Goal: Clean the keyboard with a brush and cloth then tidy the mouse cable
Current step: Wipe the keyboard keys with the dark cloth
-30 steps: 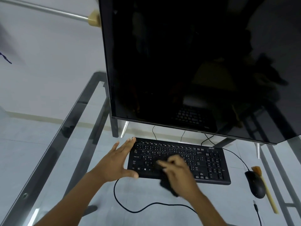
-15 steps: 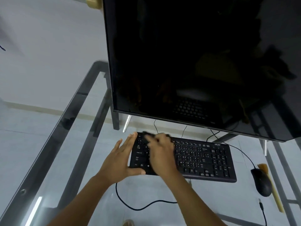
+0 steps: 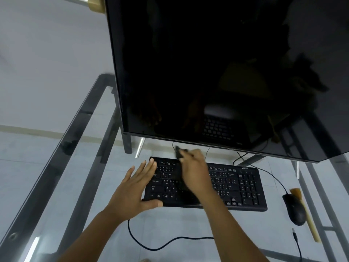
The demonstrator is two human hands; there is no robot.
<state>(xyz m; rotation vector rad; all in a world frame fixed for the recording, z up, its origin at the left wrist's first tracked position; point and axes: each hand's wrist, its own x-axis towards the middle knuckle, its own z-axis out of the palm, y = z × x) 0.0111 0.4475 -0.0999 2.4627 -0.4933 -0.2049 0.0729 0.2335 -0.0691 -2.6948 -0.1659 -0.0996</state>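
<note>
Right hand grips a dark cloth over one keyboard.
Left hand, fingers spread, steadies its edge; one mouse, one brush.

Only readable stuff is on the black keyboard: an "acer" logo top right, plus key legends like Caps Lock, Shift, Ctrl, Z, X.

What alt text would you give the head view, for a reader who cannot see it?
The right hand wipes a dark cloth across the black keyboard on a glass desk, while the left hand steadies the keyboard's left end with straight fingers. A black mouse and a wooden-handled brush lie at right, below a large dark monitor.
</note>
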